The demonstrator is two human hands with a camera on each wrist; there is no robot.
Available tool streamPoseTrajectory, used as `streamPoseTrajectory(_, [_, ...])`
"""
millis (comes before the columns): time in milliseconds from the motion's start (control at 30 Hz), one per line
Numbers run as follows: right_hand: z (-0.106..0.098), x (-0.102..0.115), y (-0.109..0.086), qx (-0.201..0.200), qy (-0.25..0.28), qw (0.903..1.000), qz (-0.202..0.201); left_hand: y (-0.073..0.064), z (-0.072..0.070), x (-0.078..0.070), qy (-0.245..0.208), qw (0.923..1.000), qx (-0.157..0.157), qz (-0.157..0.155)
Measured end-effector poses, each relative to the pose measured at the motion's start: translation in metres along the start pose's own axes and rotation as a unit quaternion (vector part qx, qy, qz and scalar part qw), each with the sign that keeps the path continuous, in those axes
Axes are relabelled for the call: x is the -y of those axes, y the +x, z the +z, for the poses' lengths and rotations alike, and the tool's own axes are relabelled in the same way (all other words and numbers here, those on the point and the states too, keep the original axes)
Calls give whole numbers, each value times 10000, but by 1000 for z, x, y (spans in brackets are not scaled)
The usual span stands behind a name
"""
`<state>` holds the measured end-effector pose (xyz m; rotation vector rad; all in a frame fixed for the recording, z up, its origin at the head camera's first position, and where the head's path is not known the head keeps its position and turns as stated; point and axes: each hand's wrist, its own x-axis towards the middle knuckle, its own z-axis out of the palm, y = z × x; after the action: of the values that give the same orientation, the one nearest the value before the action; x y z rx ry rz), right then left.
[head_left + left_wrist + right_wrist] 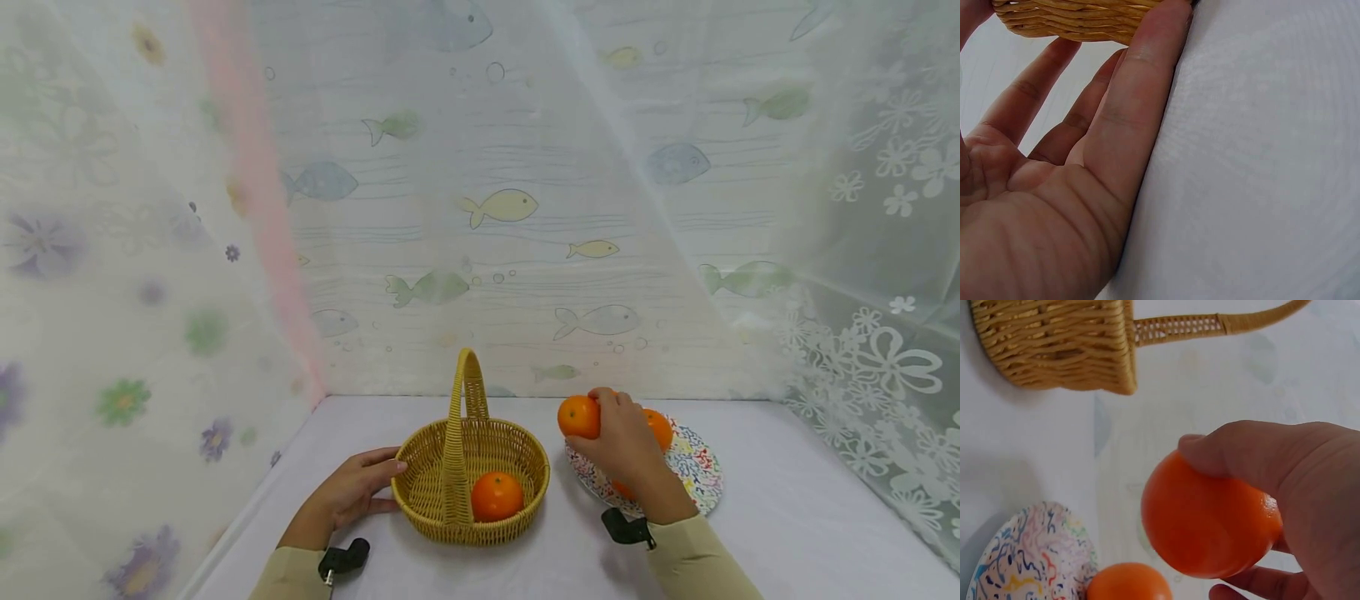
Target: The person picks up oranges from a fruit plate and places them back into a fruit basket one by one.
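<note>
In the head view my right hand [628, 440] grips an orange [577, 417] above the left side of a speckled plate [699, 467]. The right wrist view shows the thumb and fingers around that orange [1207, 515], raised off the plate. Other oranges [659, 429] lie on the plate, partly covered by the hand. My left hand [352, 492] touches the left side of a yellow wicker basket [431, 528], its fingers mostly straight against the woven wall [1079, 22]. Inside the basket one orange [497, 497] rests on the right, beside the tall arched handle [455, 442].
A white cloth [555, 571] covers the table under basket and plate. Behind it hangs a pale curtain [442, 333] printed with fish, and flower-patterned sheets [892, 358] hang at both sides. The basket's handle rises well above its rim.
</note>
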<state>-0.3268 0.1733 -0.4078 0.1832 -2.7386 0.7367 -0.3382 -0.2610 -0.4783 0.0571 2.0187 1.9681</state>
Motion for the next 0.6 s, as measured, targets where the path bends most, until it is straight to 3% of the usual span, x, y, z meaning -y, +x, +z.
streamPoseTrajectory(133, [-5,6,1,-196,170,9996,-62,0,0,0,70,10000,11,26])
streamPoseTrajectory(367, [-10,24,1,-177,694,9974,-87,0,-2,1,113,9999,94,88])
streamPoseTrajectory(600, [-15,42,4,-262,1126,9925,-401,0,-1,1,86,9998,130,101])
